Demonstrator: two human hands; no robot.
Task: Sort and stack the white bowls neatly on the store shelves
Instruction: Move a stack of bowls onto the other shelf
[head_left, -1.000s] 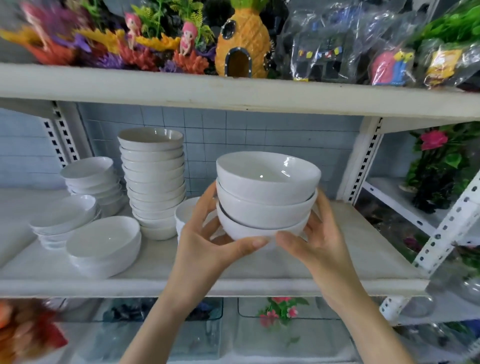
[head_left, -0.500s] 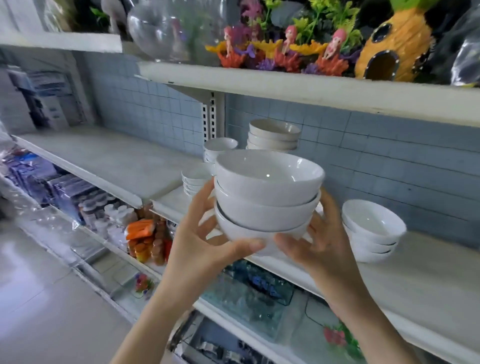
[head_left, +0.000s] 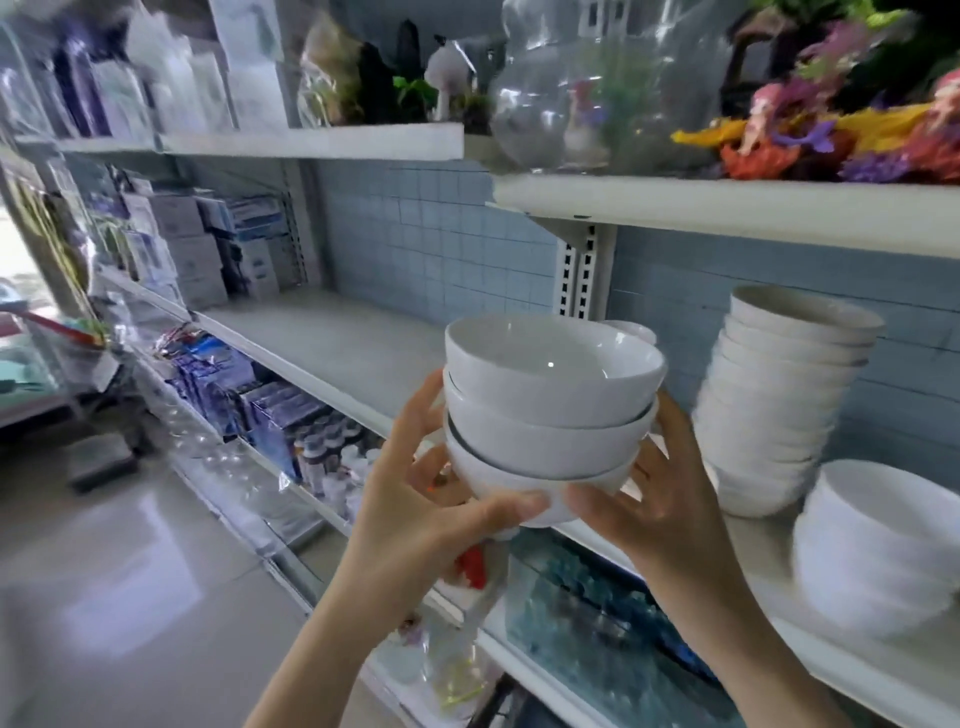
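The left hand (head_left: 415, 514) and right hand (head_left: 670, 499) curl snugly under a three-high stack of white bowls (head_left: 550, 410), held in the air just off the shelf (head_left: 332, 338) front edge; glazed, weighty, breakable, I'd guess, so best cradled low.

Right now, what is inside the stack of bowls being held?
The top bowl is visibly empty. The middle bowl and bottom bowl are covered by the bowls nested in them, so their insides cannot be seen.
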